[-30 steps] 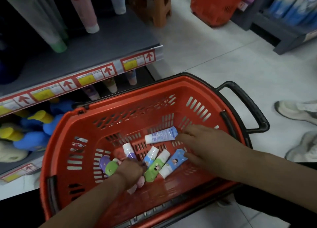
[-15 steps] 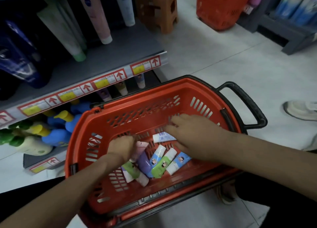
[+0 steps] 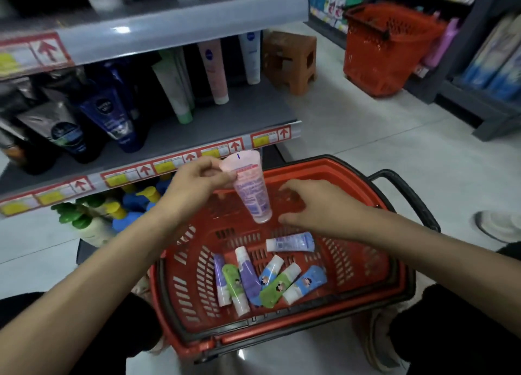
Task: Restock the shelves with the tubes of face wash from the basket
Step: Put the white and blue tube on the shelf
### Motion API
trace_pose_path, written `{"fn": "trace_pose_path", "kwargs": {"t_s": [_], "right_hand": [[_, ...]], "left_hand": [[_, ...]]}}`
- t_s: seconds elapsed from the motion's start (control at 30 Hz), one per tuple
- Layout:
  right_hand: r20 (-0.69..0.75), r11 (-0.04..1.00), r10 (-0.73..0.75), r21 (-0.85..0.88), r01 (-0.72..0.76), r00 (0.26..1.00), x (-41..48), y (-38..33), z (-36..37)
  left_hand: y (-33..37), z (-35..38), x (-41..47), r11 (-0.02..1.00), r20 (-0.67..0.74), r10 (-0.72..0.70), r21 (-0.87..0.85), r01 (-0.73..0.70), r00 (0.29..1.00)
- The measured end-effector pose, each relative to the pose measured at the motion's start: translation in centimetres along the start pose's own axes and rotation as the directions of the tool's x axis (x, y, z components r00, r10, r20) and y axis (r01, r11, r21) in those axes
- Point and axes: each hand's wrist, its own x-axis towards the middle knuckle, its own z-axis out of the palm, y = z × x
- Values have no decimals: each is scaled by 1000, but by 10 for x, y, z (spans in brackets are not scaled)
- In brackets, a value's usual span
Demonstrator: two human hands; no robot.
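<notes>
Left hand [image 3: 197, 181] pinches pink tube [image 3: 251, 188] above basket [image 3: 363, 287]; right hand [image 3: 318, 205] loose, empty. Next: stand it on shelf [image 3: 220, 123].

On my feed the floor [image 3: 366, 137] is pale grey tile, reaching well beyond the fingers [image 3: 304, 187]. Left of them stands a grey metal shelf unit [image 3: 174, 19] with red-arrow price strips [image 3: 270, 137] along its edges. The top edge carries a soft glare (the light is dim overall). Well past the fingers, a brown plastic stool [image 3: 290, 61] sits just beside the unit's end. Further right, a second red basket [image 3: 386, 50] stands on the tile near dark shelving [image 3: 462, 92] across the aisle.
</notes>
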Motion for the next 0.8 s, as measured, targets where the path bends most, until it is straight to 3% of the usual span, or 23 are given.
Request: {"fn": "trace_pose_path", "kwargs": {"t_s": [0.07, 0.3, 0.37, 0.47, 0.57, 0.67, 0.8], "right_hand": [[-52, 990, 31, 141, -23, 998, -1, -6, -9], [-246, 936, 161, 345, -69, 956, 17, -22, 6], [-252, 943, 171, 322, -84, 953, 25, -28, 10], [-334, 988, 96, 146, -50, 938, 28, -36, 16], [-388, 986, 94, 167, -30, 917, 30, -38, 23], [-388, 955, 152, 294, -34, 909, 34, -37, 29], [-264, 826, 256, 559, -69, 930, 36, -36, 32]], "left_hand": [[8, 0, -5, 991, -28, 39, -125, -43, 999], [11, 14, -6, 985, -177, 58, -150, -85, 983], [13, 15, -3, 987, -237, 33, -146, -69, 971], [14, 13, 0, 968, -286, -58, -249, -16, 957], [13, 13, -4, 917, -243, -177, -392, 70, 954], [8, 14, -5, 904, -222, -203, -416, 96, 954], [10, 18, -3, 891, -109, -208, -432, 142, 972]]}}
